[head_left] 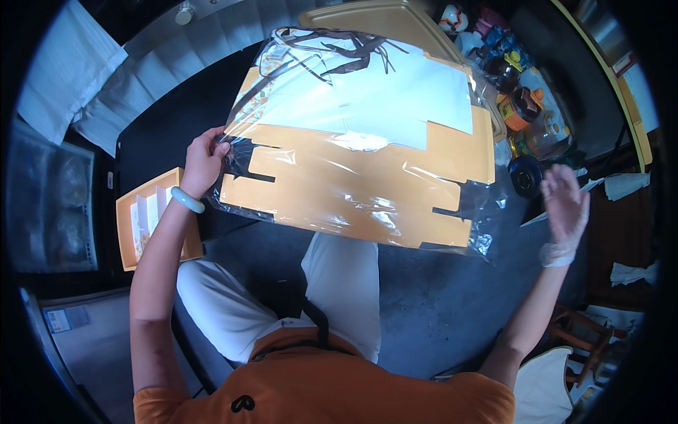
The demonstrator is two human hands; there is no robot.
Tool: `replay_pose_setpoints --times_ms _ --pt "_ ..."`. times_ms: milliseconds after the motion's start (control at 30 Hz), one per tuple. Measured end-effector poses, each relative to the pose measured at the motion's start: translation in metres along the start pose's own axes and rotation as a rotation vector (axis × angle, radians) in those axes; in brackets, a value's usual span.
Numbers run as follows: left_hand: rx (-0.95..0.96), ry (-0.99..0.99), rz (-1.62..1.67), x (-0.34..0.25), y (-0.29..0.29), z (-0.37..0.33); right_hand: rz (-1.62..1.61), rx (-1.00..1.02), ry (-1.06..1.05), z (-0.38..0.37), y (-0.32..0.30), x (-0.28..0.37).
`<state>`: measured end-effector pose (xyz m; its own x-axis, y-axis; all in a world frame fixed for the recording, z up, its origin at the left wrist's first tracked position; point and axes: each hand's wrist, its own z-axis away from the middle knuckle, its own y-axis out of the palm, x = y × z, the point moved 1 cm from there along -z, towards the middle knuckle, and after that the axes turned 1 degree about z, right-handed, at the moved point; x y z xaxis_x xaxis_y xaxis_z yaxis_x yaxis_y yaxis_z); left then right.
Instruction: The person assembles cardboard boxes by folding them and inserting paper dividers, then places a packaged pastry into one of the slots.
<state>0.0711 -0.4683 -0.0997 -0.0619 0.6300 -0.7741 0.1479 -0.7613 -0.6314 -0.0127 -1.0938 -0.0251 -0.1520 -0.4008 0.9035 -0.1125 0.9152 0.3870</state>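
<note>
My left hand (206, 159), with a pale bangle on the wrist, is closed on the left edge of a clear plastic bag (482, 237). Inside the bag lie flat, notched orange-yellow cardboard pieces (332, 180), a white sheet (381, 99) and dark brown ribbon-like strips (353, 56) near its far edge. The bag is held up in front of me, above my knees. Off to its right, my right hand (563, 201) is raised with its fingers stretched out and holds nothing. Something thin and see-through, like a glove cuff, wraps that wrist.
An orange-yellow open box (126, 237) with white inserts sits beside my left forearm. Several bottles and jars (522, 109) crowd the far right, next to a round dark lid-like thing (525, 177). Behind the bag is a tan tray (417, 28). A wooden stool (583, 339) stands lower right.
</note>
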Motion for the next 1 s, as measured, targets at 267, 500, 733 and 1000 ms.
replay_pose_setpoints --times_ms 267,500,733,1000 --pt "-0.090 0.142 -0.243 -0.014 -0.005 0.009 1.152 -0.081 0.455 -0.004 0.074 -0.056" --pt "0.007 0.040 -0.224 -0.017 -0.007 0.011 0.332 -0.044 0.483 -0.003 0.060 -0.054" --pt "0.071 -0.016 -0.224 -0.030 0.002 0.010 -0.130 0.148 0.691 -0.034 0.069 -0.091" --pt "0.060 -0.062 -0.182 -0.030 0.003 0.018 1.220 0.678 -0.269 -0.104 0.173 -0.144"
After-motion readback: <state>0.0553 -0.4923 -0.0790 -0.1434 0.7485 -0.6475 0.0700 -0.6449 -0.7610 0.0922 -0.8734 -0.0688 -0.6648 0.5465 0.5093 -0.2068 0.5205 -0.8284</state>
